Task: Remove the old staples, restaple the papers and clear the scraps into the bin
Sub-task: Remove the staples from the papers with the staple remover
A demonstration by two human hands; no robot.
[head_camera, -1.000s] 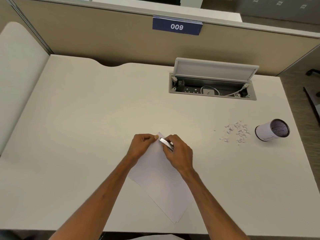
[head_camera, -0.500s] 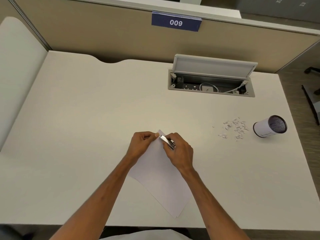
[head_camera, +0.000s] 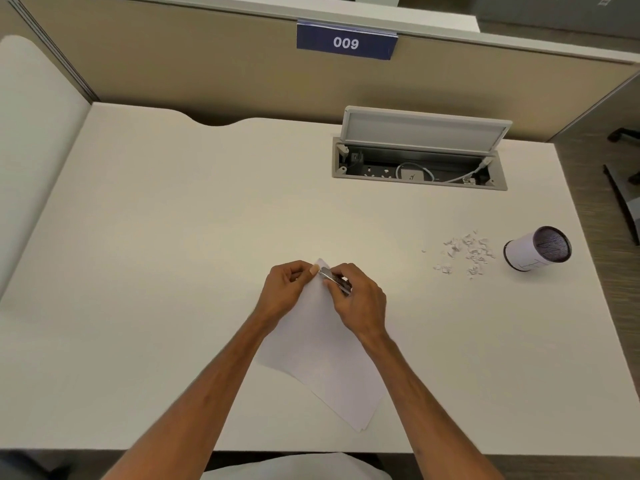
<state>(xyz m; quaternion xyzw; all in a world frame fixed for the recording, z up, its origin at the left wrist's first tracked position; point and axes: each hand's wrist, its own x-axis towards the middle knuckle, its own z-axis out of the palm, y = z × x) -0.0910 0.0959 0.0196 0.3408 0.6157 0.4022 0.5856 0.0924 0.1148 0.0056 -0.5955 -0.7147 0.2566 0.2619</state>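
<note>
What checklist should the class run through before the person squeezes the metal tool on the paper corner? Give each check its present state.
1. Left hand pinches the corner of the paper sheets: ok.
2. Right hand grips the small metal tool at that corner: ok.
3. Sheets lie flat on the desk: ok.
4. Sheet edges aligned: not ok, slightly fanned at the near corner.
5. Old staple gone: cannot tell.
6. Paper scraps cleared into the small bin: not ok, they lie beside it.
</note>
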